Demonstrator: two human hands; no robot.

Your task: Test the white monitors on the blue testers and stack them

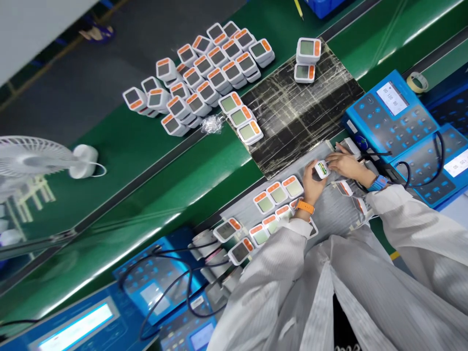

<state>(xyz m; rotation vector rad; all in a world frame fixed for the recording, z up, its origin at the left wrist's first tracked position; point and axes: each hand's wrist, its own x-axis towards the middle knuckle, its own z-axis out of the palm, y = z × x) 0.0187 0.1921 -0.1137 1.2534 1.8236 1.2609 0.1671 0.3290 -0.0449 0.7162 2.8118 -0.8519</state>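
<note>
My left hand [312, 187], with an orange wristband, and my right hand [345, 164], with a blue wristband, both grip a small white device [321, 169] above a grey striped mat [329, 214]. The device has a green label on its visible face. Several white devices with orange strips and square screens [278, 192] lie face up on the mat near my left hand. Several more stand in stacked rows [215, 68] on the green conveyor belt [153, 190], far from both hands.
A black taped mat [296, 112] holds several devices. Blue test instruments with black cables [391, 114] stand right of my right hand, and others [161, 287] stand at the lower left. A white fan [36, 158] sits at the left, beyond the belt.
</note>
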